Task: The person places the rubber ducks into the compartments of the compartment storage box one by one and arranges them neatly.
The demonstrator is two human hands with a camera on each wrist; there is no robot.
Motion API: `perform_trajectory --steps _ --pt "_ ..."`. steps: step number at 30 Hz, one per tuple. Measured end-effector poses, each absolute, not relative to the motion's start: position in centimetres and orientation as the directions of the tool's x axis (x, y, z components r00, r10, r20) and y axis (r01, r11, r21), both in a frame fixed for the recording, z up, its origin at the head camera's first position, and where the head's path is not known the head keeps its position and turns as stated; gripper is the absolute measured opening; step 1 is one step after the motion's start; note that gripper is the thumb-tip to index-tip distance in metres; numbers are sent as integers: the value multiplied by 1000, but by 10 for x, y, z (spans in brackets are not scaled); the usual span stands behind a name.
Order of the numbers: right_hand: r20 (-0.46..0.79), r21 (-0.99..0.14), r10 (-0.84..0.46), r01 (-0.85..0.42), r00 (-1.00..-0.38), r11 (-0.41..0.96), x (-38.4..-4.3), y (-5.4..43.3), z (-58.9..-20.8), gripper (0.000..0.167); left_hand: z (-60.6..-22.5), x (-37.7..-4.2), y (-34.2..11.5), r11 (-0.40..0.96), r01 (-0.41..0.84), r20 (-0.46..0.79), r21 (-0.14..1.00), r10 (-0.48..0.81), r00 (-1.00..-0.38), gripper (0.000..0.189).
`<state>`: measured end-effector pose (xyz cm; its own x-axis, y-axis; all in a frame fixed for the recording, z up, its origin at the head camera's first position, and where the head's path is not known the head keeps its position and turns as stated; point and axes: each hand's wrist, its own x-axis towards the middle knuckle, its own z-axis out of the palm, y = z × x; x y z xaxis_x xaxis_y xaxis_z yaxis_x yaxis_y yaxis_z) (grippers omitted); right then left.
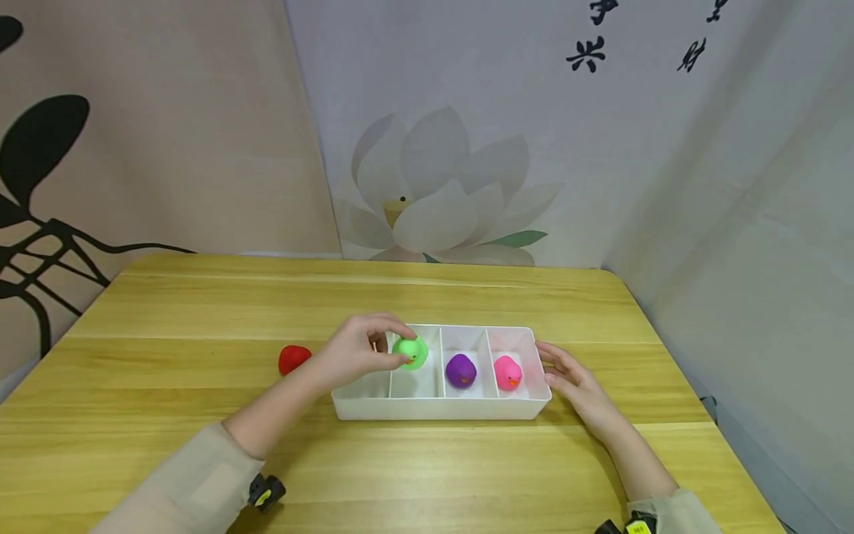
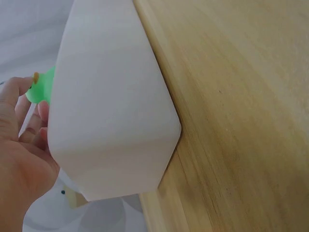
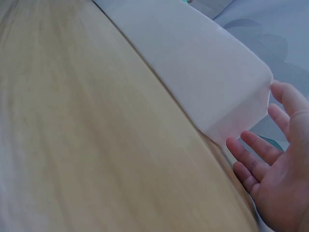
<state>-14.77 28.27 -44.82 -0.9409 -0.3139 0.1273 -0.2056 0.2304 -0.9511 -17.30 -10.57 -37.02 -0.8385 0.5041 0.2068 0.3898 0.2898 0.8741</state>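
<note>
My left hand (image 1: 363, 346) pinches a green rubber duck (image 1: 412, 351) between thumb and fingers, over the second compartment from the left of a white divided box (image 1: 427, 409). In the left wrist view the duck (image 2: 43, 87) shows partly behind the box wall. A purple duck (image 1: 461, 371) sits in the third compartment, and a pink duck (image 1: 508, 373) lies in the rightmost one. At the box's right end, my right hand (image 1: 579, 386) touches the outer wall with its fingers loosely extended. Left of the box, a red toy (image 1: 294, 359) is partly hidden by my left forearm.
The box stands on a wooden table (image 1: 427, 475) whose far edge meets a hanging cloth backdrop (image 1: 454, 185) printed with a flower. A dark wrist camera (image 1: 265, 492) is strapped at my left sleeve.
</note>
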Motion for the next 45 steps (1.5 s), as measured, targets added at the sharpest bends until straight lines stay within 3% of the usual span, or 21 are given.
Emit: perform_trajectory --steps 20,33,45 --pt "131 -954 -315 -205 -940 217 -147 282 -449 49 -385 -185 -99 407 419 109 812 599 -793 24" --pt "129 -955 -319 -204 -939 215 -148 283 -449 49 -389 -189 -93 469 425 90 774 583 -808 23" --pt "118 -956 -317 -194 -941 220 -147 283 -447 49 -391 -189 -86 536 355 14 766 538 -843 21"
